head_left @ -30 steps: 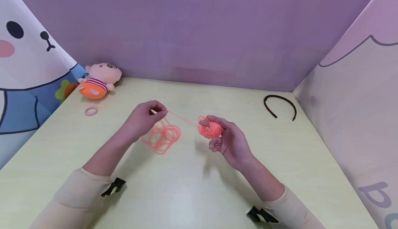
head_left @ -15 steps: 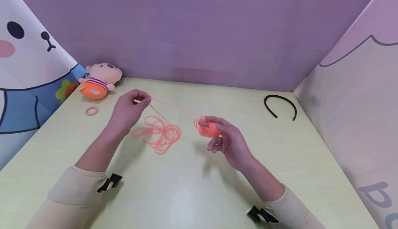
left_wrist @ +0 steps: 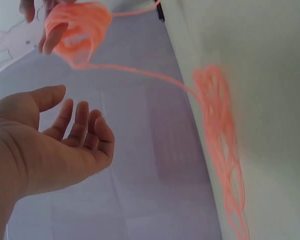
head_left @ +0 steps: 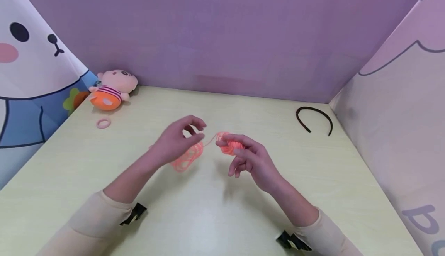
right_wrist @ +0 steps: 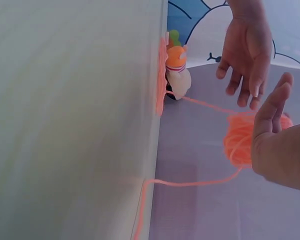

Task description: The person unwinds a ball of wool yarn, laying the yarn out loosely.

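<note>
A coil of coral-pink yarn (head_left: 233, 148) is wound round fingers of my right hand (head_left: 259, 163), above the table. The right thumb lies against the coil. In the left wrist view, a finger pokes through the wound yarn (left_wrist: 101, 25). My left hand (head_left: 175, 142) hovers just left of the coil, fingers apart and loosely bent, holding nothing. Beneath it a loose, looped heap of the same yarn (head_left: 181, 164) lies on the table, partly hidden by that hand. One slack strand (left_wrist: 140, 71) joins heap and coil. Another strand (right_wrist: 190, 183) hangs from the coil to the table in the right wrist view.
A plush doll (head_left: 112, 90) in orange and stripes lies at the table's back left, with a pink ring (head_left: 103, 123) in front of it. A dark headband (head_left: 314, 111) lies at the back right. A purple curtain (head_left: 222, 36) closes off the back.
My left hand first drew the strand out to the left, then let it go and came back toward the coil. The strand went slack. My right hand stayed nearly in place, its thumb moving onto the coil.
</note>
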The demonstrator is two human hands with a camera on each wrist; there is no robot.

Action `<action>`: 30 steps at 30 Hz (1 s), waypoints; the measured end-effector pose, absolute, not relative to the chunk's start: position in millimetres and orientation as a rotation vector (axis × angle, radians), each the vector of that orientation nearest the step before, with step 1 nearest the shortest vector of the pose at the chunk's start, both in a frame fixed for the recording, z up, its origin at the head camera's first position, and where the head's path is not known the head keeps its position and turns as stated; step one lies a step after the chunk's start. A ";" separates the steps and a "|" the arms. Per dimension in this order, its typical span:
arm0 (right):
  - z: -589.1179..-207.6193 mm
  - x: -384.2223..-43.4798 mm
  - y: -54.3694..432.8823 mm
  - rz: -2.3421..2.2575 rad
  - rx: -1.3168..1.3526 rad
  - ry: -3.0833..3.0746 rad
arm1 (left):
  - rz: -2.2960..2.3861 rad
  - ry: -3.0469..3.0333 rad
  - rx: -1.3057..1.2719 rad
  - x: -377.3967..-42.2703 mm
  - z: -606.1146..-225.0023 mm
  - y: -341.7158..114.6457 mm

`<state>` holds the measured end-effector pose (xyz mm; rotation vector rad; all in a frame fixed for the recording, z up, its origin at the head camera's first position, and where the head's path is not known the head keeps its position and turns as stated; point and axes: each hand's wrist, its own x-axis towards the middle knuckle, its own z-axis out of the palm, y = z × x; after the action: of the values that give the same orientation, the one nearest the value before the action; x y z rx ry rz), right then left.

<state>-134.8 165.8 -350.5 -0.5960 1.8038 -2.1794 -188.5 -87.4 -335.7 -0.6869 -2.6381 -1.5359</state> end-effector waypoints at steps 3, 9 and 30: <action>-350.3 -133.2 165.5 -2.144 -0.651 1.795 | -1.521 -2.660 -0.799 -181.8 -338.7 -78.3; -350.9 -132.7 164.2 -2.077 -0.703 1.825 | -1.482 -2.632 -0.838 -176.5 -338.8 -73.0; -350.3 -135.0 165.2 -2.103 -0.531 1.889 | -1.450 -2.545 -0.548 -173.9 -327.9 -78.1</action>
<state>-135.0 165.2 -350.3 -0.5305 1.8894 -2.1027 -173.9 -78.1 -327.9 -0.5480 -2.5454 -1.4502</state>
